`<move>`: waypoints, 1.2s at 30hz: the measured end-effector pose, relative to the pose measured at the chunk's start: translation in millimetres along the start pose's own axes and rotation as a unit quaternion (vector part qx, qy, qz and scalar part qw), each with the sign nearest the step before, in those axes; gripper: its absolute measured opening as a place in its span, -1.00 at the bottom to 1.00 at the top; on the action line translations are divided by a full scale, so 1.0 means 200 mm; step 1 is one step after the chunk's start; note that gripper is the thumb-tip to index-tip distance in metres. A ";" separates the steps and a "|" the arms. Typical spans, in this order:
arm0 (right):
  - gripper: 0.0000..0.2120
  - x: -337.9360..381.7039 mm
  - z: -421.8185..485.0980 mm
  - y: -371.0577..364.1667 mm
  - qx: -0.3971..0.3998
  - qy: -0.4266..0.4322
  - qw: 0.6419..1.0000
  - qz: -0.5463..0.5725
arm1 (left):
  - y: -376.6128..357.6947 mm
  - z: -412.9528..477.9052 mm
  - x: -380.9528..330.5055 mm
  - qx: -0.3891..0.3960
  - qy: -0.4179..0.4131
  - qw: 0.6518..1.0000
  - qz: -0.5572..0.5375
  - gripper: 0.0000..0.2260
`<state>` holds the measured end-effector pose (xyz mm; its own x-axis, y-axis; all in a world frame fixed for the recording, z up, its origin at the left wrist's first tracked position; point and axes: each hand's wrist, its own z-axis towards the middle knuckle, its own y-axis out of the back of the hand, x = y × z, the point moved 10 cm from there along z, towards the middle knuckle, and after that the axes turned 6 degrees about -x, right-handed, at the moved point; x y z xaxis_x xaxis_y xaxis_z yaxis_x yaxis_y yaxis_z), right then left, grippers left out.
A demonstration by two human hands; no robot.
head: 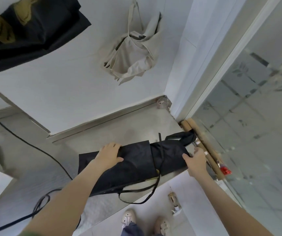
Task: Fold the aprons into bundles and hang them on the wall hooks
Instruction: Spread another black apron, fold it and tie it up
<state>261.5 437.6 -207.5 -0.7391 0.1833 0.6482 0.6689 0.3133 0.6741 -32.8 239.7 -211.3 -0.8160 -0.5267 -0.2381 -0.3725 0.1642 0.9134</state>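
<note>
Pinned the black apron (136,160) flat along the near edge of the steel counter (119,132) with the left hand (109,154) spread open, likely to stop the long fold springing. Pinched the cloth's end, well apart toward the counter's right side, with the right hand (196,159), thumb on top, apparently ready to roll. Left a strap (136,196) dangling off the near edge. Above the counter's back, hung already: beige apron (133,53), another dark apron (34,31). Found no readable writing.

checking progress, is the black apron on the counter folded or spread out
Folded, not bundled: the black apron lies as a narrow layered strip on the counter, its ties trailing loose.
</note>
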 end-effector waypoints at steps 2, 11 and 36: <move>-0.33 -0.05 0.02 -0.06 0.069 -0.086 0.985 0.134 | -0.04 0.04 0.01 0.023 0.021 0.999 0.011 -0.54; -0.83 0.16 -0.08 -0.31 0.250 -0.183 0.912 0.270 | -0.12 -0.06 0.23 0.149 -0.016 0.984 0.100 -0.64; -0.47 0.55 -0.11 -0.28 0.053 0.250 0.962 -0.092 | 0.14 0.00 0.25 0.019 0.042 0.997 0.068 -0.75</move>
<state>143.6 420.4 -166.4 -0.6955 -0.3476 0.6288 0.4991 0.3959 0.7708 -83.6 219.0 -198.4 -0.8204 -0.5658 -0.0829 -0.2794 0.2701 0.9214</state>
